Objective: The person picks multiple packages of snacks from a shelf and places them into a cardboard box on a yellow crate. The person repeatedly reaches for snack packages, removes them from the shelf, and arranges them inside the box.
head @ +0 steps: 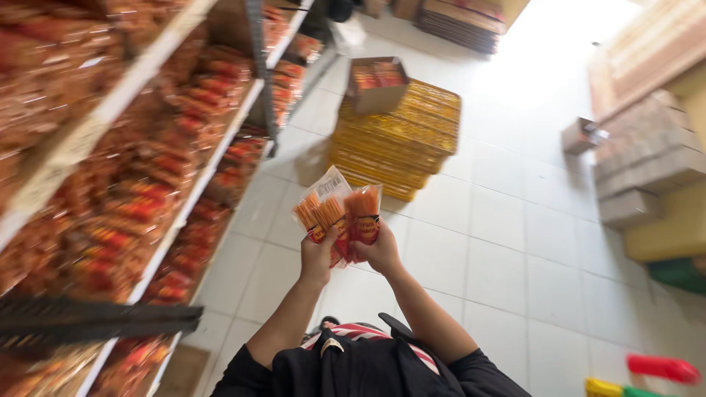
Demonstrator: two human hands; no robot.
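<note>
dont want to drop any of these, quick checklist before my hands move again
1. Left hand grips the clear packets of orange sticks: ok.
2. Right hand grips the red-labelled orange stick packet: ok.
3. Packets fanned, all held at the lower ends: ok.
4. Free slot on the white metal shelves: cannot tell, blurred.
5. White tiled floor underfoot free: ok.
6. Yellow stacked pile apart from hands: ok.

Shelving [184,198] packed with snack bags walled off 9 o'clock | yellow crate stack [401,136] with open box [376,82] blocked 12 o'clock | cartons [647,158] crowded 2 o'clock | bare tiled floor [507,242] lay open between, toward 1 o'clock
</note>
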